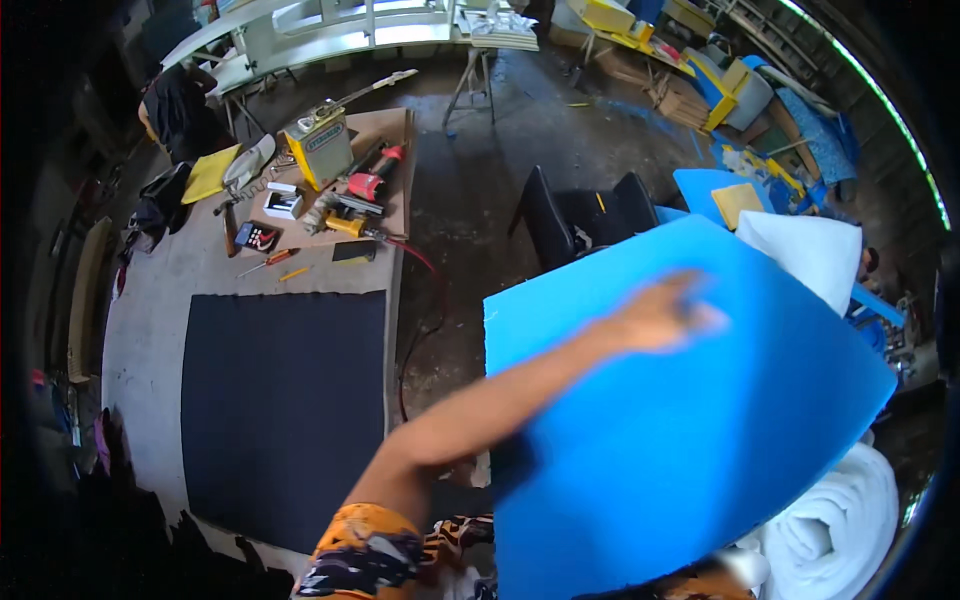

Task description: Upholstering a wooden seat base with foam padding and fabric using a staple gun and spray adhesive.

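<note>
My left arm, in a patterned orange sleeve, reaches across a large blue foam sheet. My left hand is over the sheet's far half, its fingers smeared by motion, so whether they grip anything is unclear. I cannot make out my right hand; orange patterned cloth shows at the bottom right edge, below the sheet. To the left, a black rectangular sheet lies on a grey worktable. A white padded piece is just beyond the blue sheet, and a white roll is at its lower right.
The worktable's far part holds a yellow metal case, power tools and a red hose. A black chair stands beyond the blue sheet. A person in dark clothing is at the far left. Trestles with panels stand behind.
</note>
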Tool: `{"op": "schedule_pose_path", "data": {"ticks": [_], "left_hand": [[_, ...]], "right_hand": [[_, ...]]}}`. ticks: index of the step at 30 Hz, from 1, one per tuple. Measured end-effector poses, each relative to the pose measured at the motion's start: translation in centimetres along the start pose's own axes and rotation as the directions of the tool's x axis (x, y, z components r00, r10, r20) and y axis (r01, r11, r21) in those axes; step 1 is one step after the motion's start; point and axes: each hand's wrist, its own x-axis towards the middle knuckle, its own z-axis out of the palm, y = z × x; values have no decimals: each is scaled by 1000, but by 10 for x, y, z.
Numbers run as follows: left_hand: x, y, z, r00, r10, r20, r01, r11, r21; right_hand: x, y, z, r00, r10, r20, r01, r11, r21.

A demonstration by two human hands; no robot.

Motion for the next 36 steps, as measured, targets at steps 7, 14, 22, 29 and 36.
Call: {"op": "schedule_pose_path", "data": {"ticks": [7, 14, 22, 29, 36], "left_hand": [[31, 57, 125, 613, 790, 24, -784, 611, -108], [-82, -234, -26, 517, -816, -259, 782, 327, 532], [-36, -60, 0, 980, -169, 102, 176, 982, -66], [-209, 187, 61, 998, 36, 49, -54, 888, 457], [-337, 158, -32, 535, 165, -829, 342, 854, 391]], "right_hand": [[-9, 8, -13, 999, 30, -12, -30, 1000, 10], [-17, 22, -30, 999, 39, -26, -37, 997, 73], [-15, 22, -19, 999, 4, -45, 0, 995, 102], [20, -58, 98, 973, -168, 156, 157, 984, 79], [13, -181, 270, 832, -334, 443, 264, 940, 214]]}}
